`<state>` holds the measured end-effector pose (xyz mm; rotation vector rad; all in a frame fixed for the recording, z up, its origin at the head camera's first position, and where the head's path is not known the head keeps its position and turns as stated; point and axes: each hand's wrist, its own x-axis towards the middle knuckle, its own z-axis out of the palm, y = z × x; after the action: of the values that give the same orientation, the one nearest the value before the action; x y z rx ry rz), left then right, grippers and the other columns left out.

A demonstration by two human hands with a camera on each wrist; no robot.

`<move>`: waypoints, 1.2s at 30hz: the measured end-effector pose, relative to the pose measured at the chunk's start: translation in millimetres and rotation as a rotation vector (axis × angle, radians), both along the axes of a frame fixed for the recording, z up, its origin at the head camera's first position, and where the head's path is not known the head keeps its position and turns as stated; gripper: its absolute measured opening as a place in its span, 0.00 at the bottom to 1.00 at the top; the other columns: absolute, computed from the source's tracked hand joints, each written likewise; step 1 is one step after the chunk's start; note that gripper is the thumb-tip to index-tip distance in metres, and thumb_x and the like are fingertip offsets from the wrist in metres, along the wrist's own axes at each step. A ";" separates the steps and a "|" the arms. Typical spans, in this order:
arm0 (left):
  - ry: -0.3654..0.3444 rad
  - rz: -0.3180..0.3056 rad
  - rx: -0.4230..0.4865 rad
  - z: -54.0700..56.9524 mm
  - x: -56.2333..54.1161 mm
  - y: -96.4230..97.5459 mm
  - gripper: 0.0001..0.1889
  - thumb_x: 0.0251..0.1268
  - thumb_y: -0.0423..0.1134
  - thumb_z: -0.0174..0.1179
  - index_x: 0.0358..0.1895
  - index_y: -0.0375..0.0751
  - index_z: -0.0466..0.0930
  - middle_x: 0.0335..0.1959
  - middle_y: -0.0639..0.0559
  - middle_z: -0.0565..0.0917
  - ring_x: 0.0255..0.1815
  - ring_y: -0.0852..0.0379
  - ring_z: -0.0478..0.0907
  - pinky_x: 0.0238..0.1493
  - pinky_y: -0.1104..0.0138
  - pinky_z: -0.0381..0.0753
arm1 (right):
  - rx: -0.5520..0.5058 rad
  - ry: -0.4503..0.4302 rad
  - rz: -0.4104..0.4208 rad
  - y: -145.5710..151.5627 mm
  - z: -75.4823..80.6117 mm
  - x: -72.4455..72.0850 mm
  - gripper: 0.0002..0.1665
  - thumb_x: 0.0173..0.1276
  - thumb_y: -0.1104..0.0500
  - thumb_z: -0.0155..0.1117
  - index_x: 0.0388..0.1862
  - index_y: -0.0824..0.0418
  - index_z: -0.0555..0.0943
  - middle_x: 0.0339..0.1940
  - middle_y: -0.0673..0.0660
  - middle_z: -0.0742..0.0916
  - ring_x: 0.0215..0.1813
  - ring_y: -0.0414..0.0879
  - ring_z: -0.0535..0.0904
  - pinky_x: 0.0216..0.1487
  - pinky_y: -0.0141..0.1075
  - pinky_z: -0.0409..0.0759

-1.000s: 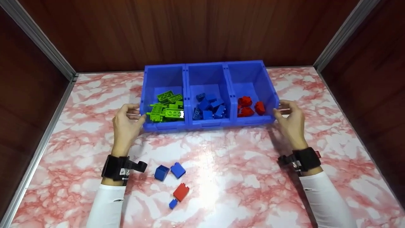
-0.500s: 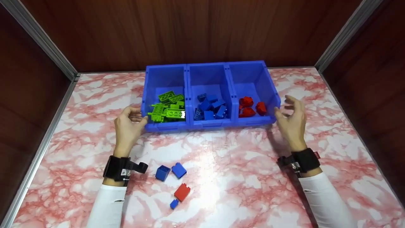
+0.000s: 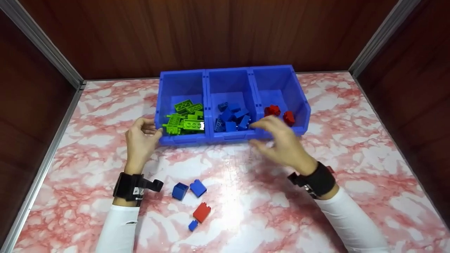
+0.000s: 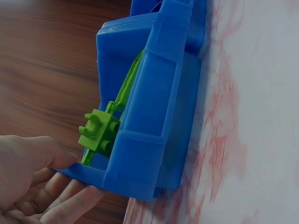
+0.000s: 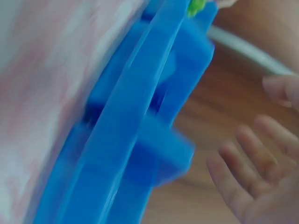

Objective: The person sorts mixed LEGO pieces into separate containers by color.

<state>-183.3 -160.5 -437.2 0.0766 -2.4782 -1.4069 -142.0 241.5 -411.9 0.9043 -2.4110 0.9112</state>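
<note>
A blue storage bin (image 3: 230,137) with three compartments stands near the back wall in the head view. Green bricks (image 3: 184,123) lie in its left compartment, blue bricks (image 3: 232,119) in the middle one, red bricks (image 3: 289,118) in the right one. My left hand (image 3: 141,142) grips the bin's left side wall, thumb at the rim and fingers along the outside, as the left wrist view shows. Blurred by motion, my right hand (image 3: 281,146) hovers over the front edge by the right compartment and hides part of the red bricks. Its fingers (image 5: 254,161) are spread loosely and hold nothing.
On the marbled table, nearer than the bin, lie two blue bricks (image 3: 198,188), a red brick (image 3: 202,212) and a small blue brick (image 3: 193,225). Dark wooden panels (image 3: 225,35) with metal edging close off the back and both sides.
My right hand has let go of the bin's right side and swung left to the front of the right compartment. The left hand keeps its grip, and the bin stays nearly in place.
</note>
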 end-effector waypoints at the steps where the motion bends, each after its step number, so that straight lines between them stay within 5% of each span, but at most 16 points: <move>1: 0.004 -0.003 -0.003 -0.1 0.0 -0.6 0.14 0.65 0.28 0.69 0.52 0.28 0.82 0.45 0.34 0.88 0.42 0.48 0.84 0.39 0.84 0.78 | 0.052 -0.014 0.043 -7.0 0.6 0.8 0.26 0.65 0.56 0.77 0.59 0.65 0.84 0.55 0.62 0.87 0.58 0.54 0.83 0.61 0.46 0.86; 7: 0.006 -0.039 -0.015 -0.3 -2.0 -4.9 0.14 0.65 0.28 0.70 0.51 0.28 0.82 0.46 0.34 0.88 0.42 0.50 0.83 0.41 0.83 0.78 | 0.329 -0.075 0.244 -45.8 -3.4 2.6 0.28 0.66 0.47 0.77 0.60 0.60 0.84 0.56 0.57 0.87 0.57 0.50 0.85 0.57 0.43 0.89; 17: 0.013 -0.056 -0.007 -0.2 -4.5 -9.6 0.13 0.63 0.28 0.72 0.49 0.29 0.84 0.44 0.35 0.89 0.38 0.64 0.80 0.44 0.78 0.83 | 0.576 -0.148 0.479 -105.6 -16.1 4.9 0.29 0.67 0.45 0.76 0.62 0.57 0.84 0.57 0.55 0.88 0.55 0.48 0.86 0.54 0.38 0.90; 29: 0.009 -0.055 0.010 -0.5 -3.5 -9.1 0.13 0.63 0.27 0.71 0.49 0.28 0.83 0.44 0.35 0.88 0.40 0.60 0.81 0.44 0.80 0.82 | 0.686 -0.241 0.564 -145.1 -32.5 4.4 0.28 0.64 0.41 0.77 0.60 0.49 0.86 0.50 0.48 0.87 0.47 0.41 0.82 0.45 0.34 0.86; 36: 0.003 -0.048 0.014 -1.1 -4.4 -8.3 0.14 0.63 0.26 0.70 0.50 0.27 0.83 0.45 0.34 0.88 0.41 0.55 0.81 0.43 0.81 0.81 | 0.720 -0.289 0.586 -158.5 -39.1 3.6 0.24 0.63 0.44 0.78 0.56 0.48 0.86 0.52 0.49 0.87 0.50 0.40 0.82 0.50 0.33 0.85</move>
<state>-187.6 -168.8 -438.3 0.0181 -2.4836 -1.4418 -138.4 83.0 -451.0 1.9247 -2.8220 0.3188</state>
